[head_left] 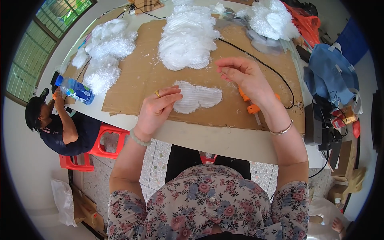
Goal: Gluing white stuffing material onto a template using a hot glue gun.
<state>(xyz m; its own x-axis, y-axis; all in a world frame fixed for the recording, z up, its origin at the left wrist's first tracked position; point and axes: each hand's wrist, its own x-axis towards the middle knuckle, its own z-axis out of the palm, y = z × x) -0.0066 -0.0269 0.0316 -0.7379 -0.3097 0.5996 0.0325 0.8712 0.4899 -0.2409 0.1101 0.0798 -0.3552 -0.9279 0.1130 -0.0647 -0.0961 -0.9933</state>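
A small white ribbed piece of fabric (200,97) with frayed edges lies on the brown cardboard (136,94) in front of me. My left hand (158,110) pinches its left end between thumb and fingers. My right hand (242,78) is raised to the right of the piece, thumb and fingertips drawn together; whatever they hold is too small to make out. Under my right wrist lies an orange glue gun (254,109), partly hidden. Beyond the piece rises a pile of similar white ribbed pieces (188,38).
White fluffy heaps (106,50) stand at the left, another white heap (272,20) at the far right. A blue-capped bottle (76,90) leans near the left edge. A black cable (264,64) crosses the cardboard. Another person (60,124) sits at left by red stools (106,140).
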